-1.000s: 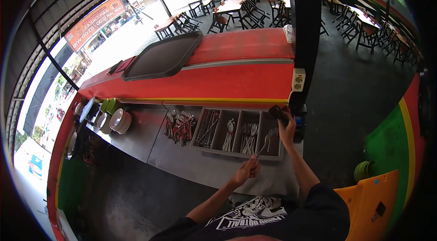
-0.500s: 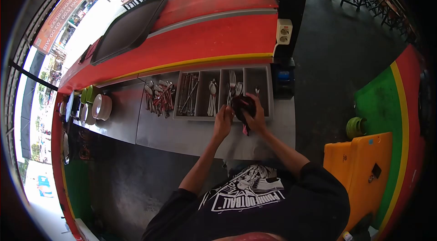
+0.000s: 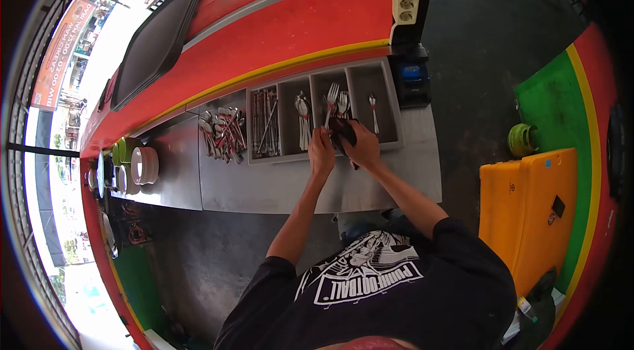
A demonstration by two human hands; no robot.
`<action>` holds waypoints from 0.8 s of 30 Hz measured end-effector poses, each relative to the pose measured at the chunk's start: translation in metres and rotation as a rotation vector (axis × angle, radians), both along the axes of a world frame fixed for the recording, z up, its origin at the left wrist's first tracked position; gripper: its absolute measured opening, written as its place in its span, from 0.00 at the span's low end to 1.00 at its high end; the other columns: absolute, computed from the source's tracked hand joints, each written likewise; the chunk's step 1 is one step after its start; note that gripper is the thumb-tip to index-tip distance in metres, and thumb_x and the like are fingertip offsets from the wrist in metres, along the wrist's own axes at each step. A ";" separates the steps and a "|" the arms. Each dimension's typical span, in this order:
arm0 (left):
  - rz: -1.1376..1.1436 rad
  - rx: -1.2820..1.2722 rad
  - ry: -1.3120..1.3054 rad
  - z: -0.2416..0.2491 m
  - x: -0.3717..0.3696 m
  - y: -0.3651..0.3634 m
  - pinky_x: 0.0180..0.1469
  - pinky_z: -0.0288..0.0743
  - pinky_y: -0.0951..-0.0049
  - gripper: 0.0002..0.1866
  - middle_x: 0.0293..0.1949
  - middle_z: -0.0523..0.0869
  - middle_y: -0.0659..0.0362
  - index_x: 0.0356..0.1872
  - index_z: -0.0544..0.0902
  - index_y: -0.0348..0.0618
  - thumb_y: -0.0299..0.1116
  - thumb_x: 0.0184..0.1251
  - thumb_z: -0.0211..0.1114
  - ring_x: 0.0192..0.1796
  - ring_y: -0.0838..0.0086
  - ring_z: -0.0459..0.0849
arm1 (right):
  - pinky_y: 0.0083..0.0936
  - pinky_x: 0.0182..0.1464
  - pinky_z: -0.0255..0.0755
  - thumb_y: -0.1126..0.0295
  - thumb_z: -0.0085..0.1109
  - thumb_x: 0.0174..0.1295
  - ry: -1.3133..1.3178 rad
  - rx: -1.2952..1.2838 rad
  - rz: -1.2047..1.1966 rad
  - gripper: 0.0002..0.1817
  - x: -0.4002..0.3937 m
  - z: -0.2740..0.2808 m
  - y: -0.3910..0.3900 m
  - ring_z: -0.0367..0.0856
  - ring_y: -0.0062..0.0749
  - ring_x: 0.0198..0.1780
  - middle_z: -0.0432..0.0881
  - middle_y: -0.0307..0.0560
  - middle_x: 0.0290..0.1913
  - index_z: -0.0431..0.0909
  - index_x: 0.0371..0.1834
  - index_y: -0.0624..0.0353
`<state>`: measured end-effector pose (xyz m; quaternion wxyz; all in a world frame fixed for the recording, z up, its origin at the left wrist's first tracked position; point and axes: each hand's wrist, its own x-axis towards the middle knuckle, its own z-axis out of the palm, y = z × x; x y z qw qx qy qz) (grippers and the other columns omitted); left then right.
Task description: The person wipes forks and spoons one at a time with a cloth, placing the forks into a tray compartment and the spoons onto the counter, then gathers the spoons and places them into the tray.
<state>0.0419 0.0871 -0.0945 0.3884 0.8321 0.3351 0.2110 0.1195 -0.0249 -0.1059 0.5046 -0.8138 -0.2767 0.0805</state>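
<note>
Over the cutlery tray [image 3: 389, 96], left hand [image 3: 321, 152] gripping a fork [image 3: 329, 102], right hand [image 3: 364, 147] fingers clutching a dark cloth [image 3: 342, 132].

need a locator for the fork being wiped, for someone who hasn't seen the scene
On the steel counter below the red wall sits a grey cutlery tray with four compartments. At its front edge the left hand holds a fork, tines pointing away, while the right hand presses a dark cloth on it. It is the only fork in a hand.

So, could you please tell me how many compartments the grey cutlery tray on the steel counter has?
4, side by side in the grey cutlery tray: the leftmost holds long thin utensils, the second spoons, the third forks, the rightmost a single piece. The hands cover part of the third.
</note>
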 end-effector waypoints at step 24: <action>-0.169 0.217 0.310 -0.017 0.006 0.021 0.38 0.79 0.56 0.08 0.39 0.83 0.52 0.37 0.80 0.42 0.36 0.66 0.60 0.38 0.52 0.86 | 0.21 0.46 0.71 0.69 0.62 0.63 0.169 0.438 -0.325 0.15 -0.023 -0.005 0.006 0.77 0.25 0.42 0.80 0.43 0.41 0.76 0.47 0.68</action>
